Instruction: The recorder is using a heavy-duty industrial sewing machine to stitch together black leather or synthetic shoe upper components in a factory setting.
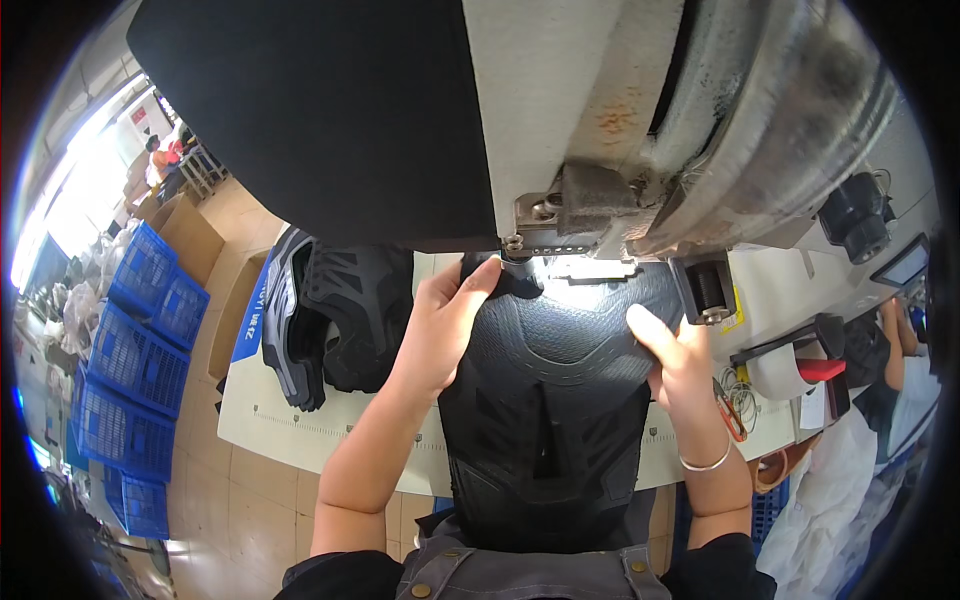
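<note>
A black leather-look panel (550,360), with curved stitch lines and cut-out shapes in its lower half, lies under the lit head of a sewing machine (560,130). It hangs over the table's near edge toward my lap. My left hand (445,315) is closed on its upper left edge, thumb on top, close to the presser area. On the opposite edge my right hand (680,355) grips the panel, its thumb stretched over the surface and its other fingers hidden below. The needle itself I cannot make out.
Similar dark moulded panels (345,310) are stacked on the pale table (330,430) at the left. Orange-handled snips (731,412) lie right of my hand. Blue crates (130,370) stand on the floor at far left. Another person's arm (893,345) shows at far right.
</note>
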Action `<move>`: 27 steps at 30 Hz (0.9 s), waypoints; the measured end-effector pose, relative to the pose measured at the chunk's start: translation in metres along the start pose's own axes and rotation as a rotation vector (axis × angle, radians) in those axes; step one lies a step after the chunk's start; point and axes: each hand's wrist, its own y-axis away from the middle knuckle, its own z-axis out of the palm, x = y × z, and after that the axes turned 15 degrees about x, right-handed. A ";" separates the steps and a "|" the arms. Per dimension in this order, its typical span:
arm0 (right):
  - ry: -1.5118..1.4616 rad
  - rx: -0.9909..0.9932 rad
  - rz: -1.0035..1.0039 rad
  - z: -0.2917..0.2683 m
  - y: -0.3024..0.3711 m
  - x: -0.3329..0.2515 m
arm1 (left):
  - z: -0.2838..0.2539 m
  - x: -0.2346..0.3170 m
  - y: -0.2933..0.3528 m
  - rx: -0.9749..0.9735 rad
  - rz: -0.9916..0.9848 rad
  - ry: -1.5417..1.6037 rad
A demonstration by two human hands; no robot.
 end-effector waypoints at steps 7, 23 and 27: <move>0.168 -0.143 0.126 -0.009 0.029 -0.002 | -0.002 -0.003 0.050 0.129 -0.103 0.075; 0.701 -0.587 -0.211 -0.028 0.064 -0.054 | 0.024 -0.016 0.071 0.103 -0.155 0.042; 0.780 -0.129 -0.553 -0.033 0.005 -0.030 | 0.027 -0.012 0.074 0.112 -0.150 0.072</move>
